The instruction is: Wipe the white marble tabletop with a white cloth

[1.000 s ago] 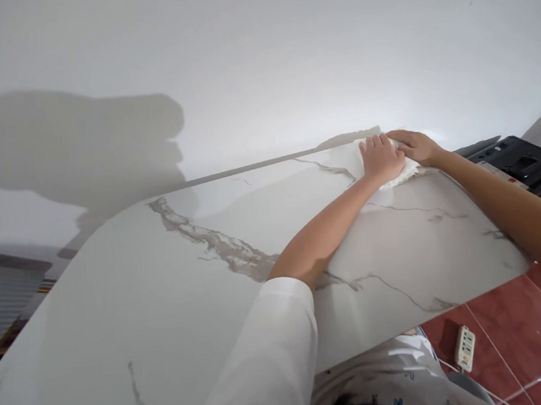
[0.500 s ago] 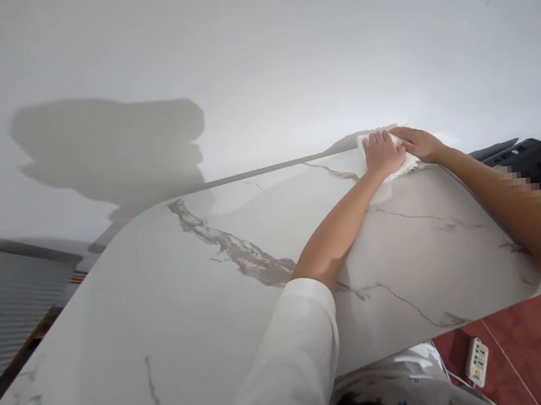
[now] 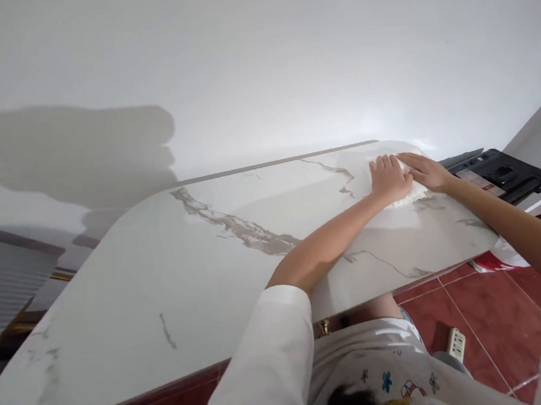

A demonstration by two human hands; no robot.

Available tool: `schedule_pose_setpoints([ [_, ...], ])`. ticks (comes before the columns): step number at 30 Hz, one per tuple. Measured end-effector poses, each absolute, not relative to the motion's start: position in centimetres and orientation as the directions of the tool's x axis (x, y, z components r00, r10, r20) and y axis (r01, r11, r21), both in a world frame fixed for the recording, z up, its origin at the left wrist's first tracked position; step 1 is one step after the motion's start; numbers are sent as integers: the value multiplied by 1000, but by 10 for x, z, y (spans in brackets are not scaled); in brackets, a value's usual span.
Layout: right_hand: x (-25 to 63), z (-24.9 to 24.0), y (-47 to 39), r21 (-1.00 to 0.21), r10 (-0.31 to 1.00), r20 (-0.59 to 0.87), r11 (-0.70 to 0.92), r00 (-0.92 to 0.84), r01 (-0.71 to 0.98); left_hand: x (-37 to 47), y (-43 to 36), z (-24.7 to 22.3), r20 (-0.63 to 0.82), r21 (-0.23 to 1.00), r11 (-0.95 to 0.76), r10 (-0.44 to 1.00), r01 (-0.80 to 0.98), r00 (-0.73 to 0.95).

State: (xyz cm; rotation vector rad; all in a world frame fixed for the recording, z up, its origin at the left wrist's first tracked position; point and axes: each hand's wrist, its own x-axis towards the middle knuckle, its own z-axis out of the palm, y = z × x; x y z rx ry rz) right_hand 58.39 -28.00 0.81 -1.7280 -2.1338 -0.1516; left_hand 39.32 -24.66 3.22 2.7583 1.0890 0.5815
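Observation:
A folded white cloth point(image 3: 409, 199) lies on the marble-patterned tabletop point(image 3: 117, 309), near its far right end. My left hand point(image 3: 390, 178) presses down on the cloth, its fingers bunched over the top. Beside it, my right hand point(image 3: 426, 172) rests on the cloth's right side with its fingers together, reaching towards the left hand. Both palms face down, and much of the cloth is hidden under them.
A white wall point(image 3: 256, 68) runs behind the table's far edge. At the right stands a black case point(image 3: 504, 171). A power strip point(image 3: 456, 344) lies on the red tiled floor point(image 3: 485, 315). A grey ribbed object point(image 3: 9, 288) is at the left.
Both hands and the cloth have moved from the table's far edge nearer to me. My view has shifted, showing more of the floor and the table's near left corner.

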Motion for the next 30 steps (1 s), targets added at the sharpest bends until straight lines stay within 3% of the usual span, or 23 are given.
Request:
schedule_pose_setpoints([
  [16, 541, 12, -401, -136, 913, 376, 227, -161, 964, 352, -352, 36, 301, 237, -780, 626, 580, 719],
  [22, 566, 15, -418, -171, 923, 344, 243, -174, 955, 366, -376, 41, 251, 265, -767, 639, 584, 727],
  [30, 605, 14, -427, -192, 937, 336, 172, -99, 966, 409, -379, 33, 322, 312, -772, 634, 554, 703],
])
